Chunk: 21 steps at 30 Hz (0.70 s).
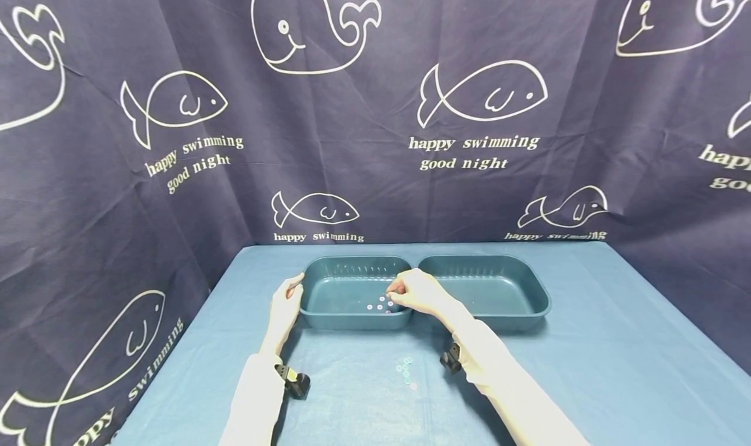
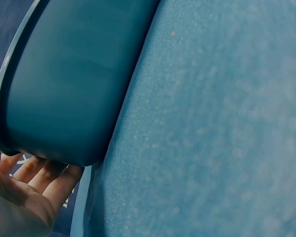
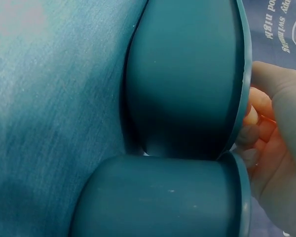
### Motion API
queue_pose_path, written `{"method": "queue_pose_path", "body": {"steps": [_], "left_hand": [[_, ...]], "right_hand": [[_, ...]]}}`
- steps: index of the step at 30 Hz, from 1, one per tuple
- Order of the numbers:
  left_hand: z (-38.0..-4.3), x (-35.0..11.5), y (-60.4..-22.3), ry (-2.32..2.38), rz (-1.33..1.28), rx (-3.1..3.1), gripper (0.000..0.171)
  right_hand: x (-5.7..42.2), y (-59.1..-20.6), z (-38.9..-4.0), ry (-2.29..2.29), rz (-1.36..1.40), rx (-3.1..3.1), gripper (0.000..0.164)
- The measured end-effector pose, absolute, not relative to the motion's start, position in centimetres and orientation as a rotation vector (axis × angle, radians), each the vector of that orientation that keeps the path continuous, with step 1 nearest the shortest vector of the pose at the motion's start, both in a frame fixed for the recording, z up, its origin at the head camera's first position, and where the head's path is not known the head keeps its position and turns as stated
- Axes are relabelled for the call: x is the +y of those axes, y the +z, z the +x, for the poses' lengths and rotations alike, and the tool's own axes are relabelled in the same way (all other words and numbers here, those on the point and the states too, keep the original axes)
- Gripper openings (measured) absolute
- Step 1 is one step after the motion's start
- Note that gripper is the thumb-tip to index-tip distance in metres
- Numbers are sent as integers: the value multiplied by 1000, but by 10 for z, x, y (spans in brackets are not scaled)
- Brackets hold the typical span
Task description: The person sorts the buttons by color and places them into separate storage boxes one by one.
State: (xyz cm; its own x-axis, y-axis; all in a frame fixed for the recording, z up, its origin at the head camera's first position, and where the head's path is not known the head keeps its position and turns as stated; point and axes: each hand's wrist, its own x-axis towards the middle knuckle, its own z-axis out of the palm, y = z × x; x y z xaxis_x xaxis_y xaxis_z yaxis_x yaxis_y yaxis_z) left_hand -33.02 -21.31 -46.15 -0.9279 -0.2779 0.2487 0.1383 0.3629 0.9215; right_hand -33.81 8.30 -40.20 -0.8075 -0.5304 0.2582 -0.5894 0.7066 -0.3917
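Head view: apparently steadying left bin (image 1: pixel 354 321) with loosely bent left hand (image 1: pixel 285 307) at outer end; poising narrowed right hand (image 1: pixel 421 292) near small rings (image 1: pixel 379 307); cannot tell whether pinching any.

Left tray (image 1: pixel 352 321): a deep, dark teal tub, oblong with rounded corners, standing upright on the blue-covered counter (image 1: pixel 346 381), its right end close beside a matching tray (image 1: pixel 516 323). Inside, several tiny pinkish rings (image 1: pixel 379 307) lie loosely scattered, slightly apart, on its floor, towards the front right corner.
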Motion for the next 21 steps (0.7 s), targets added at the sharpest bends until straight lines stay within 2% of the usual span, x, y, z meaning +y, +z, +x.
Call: {"method": "queue_pose_path", "body": {"steps": [21], "left_hand": [[-328,-211,-459,-1611,124,-2266,36]], "right_hand": [[93,-397,-323,744,937,-2743,18]]}}
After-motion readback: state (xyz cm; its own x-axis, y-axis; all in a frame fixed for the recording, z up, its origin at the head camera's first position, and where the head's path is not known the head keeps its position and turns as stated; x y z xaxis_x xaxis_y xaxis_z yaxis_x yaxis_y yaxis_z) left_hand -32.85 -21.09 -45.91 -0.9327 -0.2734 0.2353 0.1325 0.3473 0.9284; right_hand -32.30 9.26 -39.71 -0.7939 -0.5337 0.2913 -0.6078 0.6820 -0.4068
